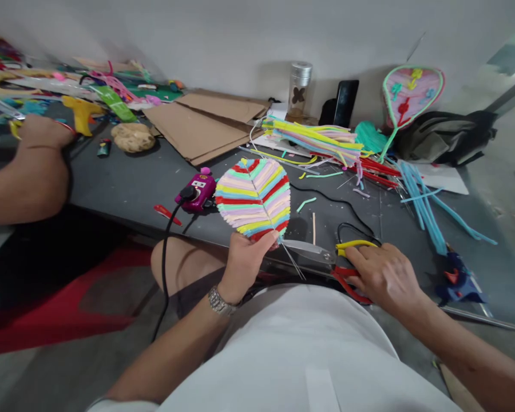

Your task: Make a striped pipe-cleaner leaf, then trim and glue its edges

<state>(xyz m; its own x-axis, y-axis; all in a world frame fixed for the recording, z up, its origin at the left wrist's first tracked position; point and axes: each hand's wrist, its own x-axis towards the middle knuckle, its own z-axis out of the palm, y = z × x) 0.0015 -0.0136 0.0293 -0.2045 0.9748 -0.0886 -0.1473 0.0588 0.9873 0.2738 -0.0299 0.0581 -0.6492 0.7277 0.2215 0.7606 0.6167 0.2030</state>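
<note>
My left hand (249, 257) pinches the base of a leaf shape (253, 197) made of striped pipe cleaners in red, yellow, pink, blue and green. A wire runs down its middle, and thin bare wire ends stick out below my fingers. In my right hand (386, 277) is a pair of scissors (326, 256) with one yellow and one red handle. The scissor blades point left, close to the wires at the leaf's base; whether they touch cannot be told.
A purple power socket (199, 191) with a black cable is left of the leaf. Pipe cleaner bundles (317, 140), cardboard (206, 123), a bottle (299, 88) and a phone (345, 103) stand behind. Light blue pipe cleaners (420, 197) and a blue glue gun (461, 280) lie right. A co-worker's arm (38, 171) is left.
</note>
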